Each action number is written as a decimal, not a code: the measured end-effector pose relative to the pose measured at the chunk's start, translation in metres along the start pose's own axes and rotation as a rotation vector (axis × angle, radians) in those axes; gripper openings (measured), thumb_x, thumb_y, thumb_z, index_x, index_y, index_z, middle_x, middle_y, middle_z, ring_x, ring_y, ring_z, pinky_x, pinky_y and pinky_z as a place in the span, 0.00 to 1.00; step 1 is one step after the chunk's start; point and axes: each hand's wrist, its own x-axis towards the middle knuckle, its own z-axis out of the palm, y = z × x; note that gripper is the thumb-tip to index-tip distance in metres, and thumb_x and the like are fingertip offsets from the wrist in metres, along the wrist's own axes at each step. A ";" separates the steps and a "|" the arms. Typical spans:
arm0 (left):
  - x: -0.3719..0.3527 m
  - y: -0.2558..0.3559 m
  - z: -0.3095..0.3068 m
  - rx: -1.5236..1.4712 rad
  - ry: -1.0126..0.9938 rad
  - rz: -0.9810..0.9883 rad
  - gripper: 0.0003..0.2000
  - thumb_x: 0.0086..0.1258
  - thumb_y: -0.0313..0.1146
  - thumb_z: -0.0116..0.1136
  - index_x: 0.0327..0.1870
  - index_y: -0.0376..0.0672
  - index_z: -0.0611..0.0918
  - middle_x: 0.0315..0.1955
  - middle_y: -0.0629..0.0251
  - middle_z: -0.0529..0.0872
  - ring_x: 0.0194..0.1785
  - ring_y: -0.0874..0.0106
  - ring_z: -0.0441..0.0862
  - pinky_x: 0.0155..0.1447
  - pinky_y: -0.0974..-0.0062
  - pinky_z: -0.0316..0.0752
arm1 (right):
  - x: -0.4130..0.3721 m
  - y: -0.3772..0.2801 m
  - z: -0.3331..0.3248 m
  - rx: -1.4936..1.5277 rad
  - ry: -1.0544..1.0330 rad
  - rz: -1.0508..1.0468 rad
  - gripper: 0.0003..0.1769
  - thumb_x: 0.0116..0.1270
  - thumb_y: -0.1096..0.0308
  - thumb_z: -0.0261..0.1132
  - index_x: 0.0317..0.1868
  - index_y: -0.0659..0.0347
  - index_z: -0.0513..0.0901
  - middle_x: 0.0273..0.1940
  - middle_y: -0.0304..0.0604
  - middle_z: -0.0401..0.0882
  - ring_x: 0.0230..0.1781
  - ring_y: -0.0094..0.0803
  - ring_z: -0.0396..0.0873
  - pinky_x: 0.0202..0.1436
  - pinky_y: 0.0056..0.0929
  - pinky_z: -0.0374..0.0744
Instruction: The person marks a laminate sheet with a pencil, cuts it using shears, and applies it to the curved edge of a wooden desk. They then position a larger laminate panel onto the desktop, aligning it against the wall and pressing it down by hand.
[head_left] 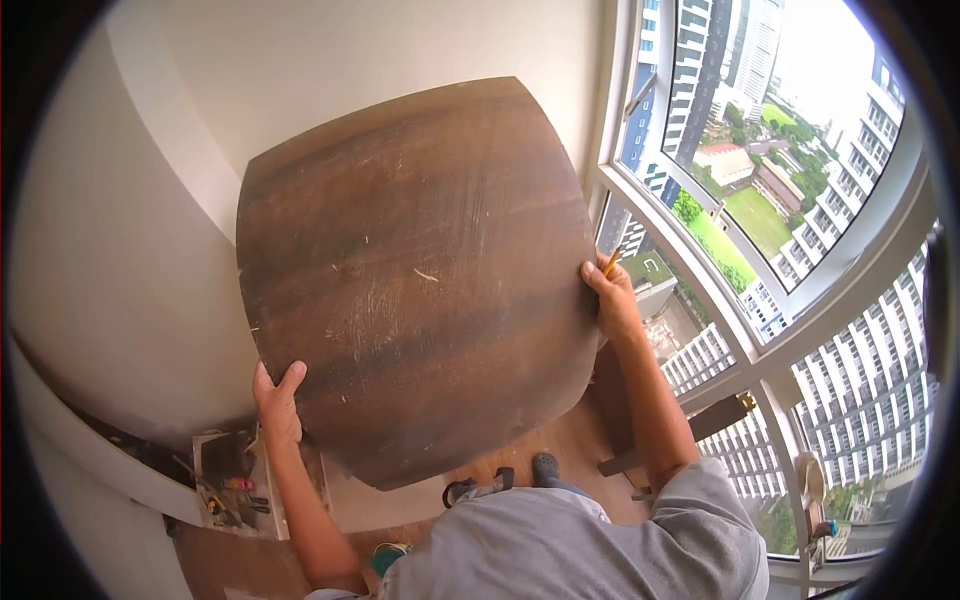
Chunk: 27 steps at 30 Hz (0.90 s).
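Note:
A large dark brown wooden panel [420, 270] with scuffs and pale scratches is held up in front of me, tilted a little. My left hand [277, 400] grips its lower left edge, thumb on the near face and fingers behind. On the right edge, higher up, my right hand [612, 295] is closed around the panel with the thumb on the face. A yellow pencil [611, 262] sticks out between the fingers of that hand. The fingers behind the panel are hidden on both sides.
Tall windows [740, 240] run along the right, with buildings outside. Pale walls [380, 60] stand behind and to the left. An open box of tools [235, 485] sits low at the left. A dark plank [715, 420] lies near the window, above the wooden floor [560, 440].

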 end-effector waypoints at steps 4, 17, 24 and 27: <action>0.021 0.012 0.005 0.125 -0.097 -0.105 0.35 0.68 0.20 0.67 0.77 0.34 0.68 0.70 0.57 0.77 0.73 0.64 0.73 0.80 0.65 0.62 | -0.054 0.033 -0.006 0.057 0.107 0.027 0.19 0.77 0.63 0.69 0.62 0.65 0.85 0.53 0.37 0.89 0.52 0.24 0.84 0.60 0.28 0.79; 0.215 -0.015 0.074 0.805 -0.479 -0.187 0.31 0.63 0.31 0.75 0.66 0.33 0.74 0.56 0.51 0.85 0.58 0.62 0.85 0.64 0.65 0.80 | -0.168 0.161 0.029 0.289 0.400 0.344 0.12 0.77 0.62 0.71 0.51 0.61 0.85 0.45 0.33 0.87 0.44 0.19 0.81 0.52 0.24 0.79; 0.270 -0.066 0.151 0.951 -0.532 -0.268 0.32 0.60 0.30 0.77 0.65 0.33 0.74 0.51 0.49 0.87 0.52 0.60 0.88 0.57 0.63 0.83 | -0.171 0.181 0.035 0.231 0.511 0.598 0.15 0.70 0.55 0.77 0.37 0.50 0.78 0.29 0.27 0.75 0.26 0.16 0.67 0.31 0.21 0.66; 0.295 -0.086 0.173 1.057 -0.578 -0.321 0.31 0.60 0.27 0.75 0.66 0.34 0.74 0.52 0.49 0.87 0.52 0.60 0.87 0.58 0.61 0.82 | -0.170 0.191 0.034 0.242 0.531 0.618 0.18 0.70 0.56 0.77 0.34 0.49 0.75 0.27 0.27 0.73 0.25 0.17 0.66 0.29 0.22 0.65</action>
